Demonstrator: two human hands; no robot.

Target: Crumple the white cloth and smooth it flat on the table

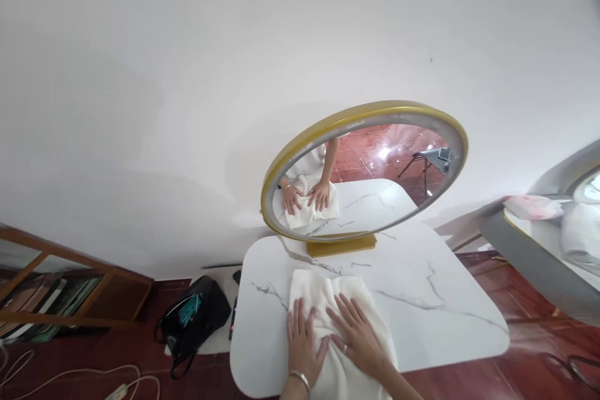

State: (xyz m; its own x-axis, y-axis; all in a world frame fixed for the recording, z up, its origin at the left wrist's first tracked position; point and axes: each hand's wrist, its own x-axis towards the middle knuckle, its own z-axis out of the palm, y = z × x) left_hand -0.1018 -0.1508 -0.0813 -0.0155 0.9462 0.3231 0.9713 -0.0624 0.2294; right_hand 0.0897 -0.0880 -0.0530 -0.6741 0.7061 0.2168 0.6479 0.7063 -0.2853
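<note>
A white cloth (328,281), slightly rumpled, lies on the white marble-patterned table (422,325). My left hand (302,340), with a bangle at the wrist, rests flat on the cloth's left part, fingers stretched out. Beside it my right hand (356,334), wearing a ring, lies on the cloth with its fingers spread. The thumbs come close to each other, and neither hand grips the fabric. Behind the cloth stands a round mirror (398,162) with a gold rim on a gold base (342,245); both hands and the cloth are reflected in it.
Left of the table sits a black bag (201,312). A wooden shelf (117,297) stands farther left, with cables and a power strip (119,391) on the red floor. At right is a second table (529,256) bearing a pink-and-white packet (533,207). A white wall (164,106) rises behind.
</note>
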